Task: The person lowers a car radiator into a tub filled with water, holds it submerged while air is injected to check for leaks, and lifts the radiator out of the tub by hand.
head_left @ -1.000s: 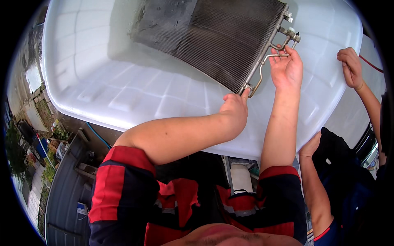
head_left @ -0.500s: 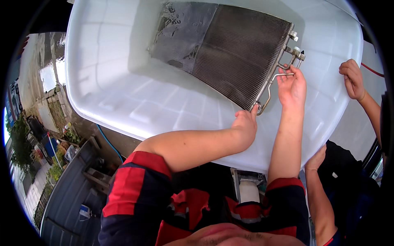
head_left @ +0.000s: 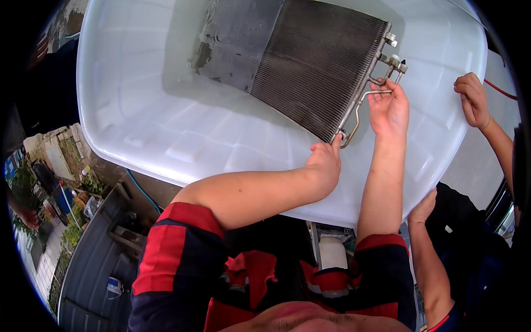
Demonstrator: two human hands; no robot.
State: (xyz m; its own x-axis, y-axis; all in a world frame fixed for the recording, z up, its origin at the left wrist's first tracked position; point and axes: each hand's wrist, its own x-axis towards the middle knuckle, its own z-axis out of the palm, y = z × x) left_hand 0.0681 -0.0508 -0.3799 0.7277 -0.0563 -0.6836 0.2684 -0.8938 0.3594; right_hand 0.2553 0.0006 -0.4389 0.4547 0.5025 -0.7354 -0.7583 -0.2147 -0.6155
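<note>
A dark finned car condenser (head_left: 315, 66) lies tilted in a white plastic tub (head_left: 127, 146), its far left part under water. Along its right edge runs a metal header with thin bent pipes (head_left: 358, 108) and fittings. My left hand (head_left: 324, 165) grips the near lower corner of the condenser, by the end of the header; the palm side is hidden. My right hand (head_left: 390, 110) has its fingers curled around the pipe near the fittings.
At the right, a co-worker's hand (head_left: 473, 99) is by the tub's rim and another hand (head_left: 423, 207) holds its near right edge. A dark-clothed person (head_left: 52, 83) stands at the left. Below the tub are a blue hose (head_left: 142, 191) and a grey metal panel (head_left: 91, 271).
The view has shifted slightly, so tub, condenser and hands sit a little further left and higher. A dark-clothed person has come into view at the left. Both my hands keep their grip.
</note>
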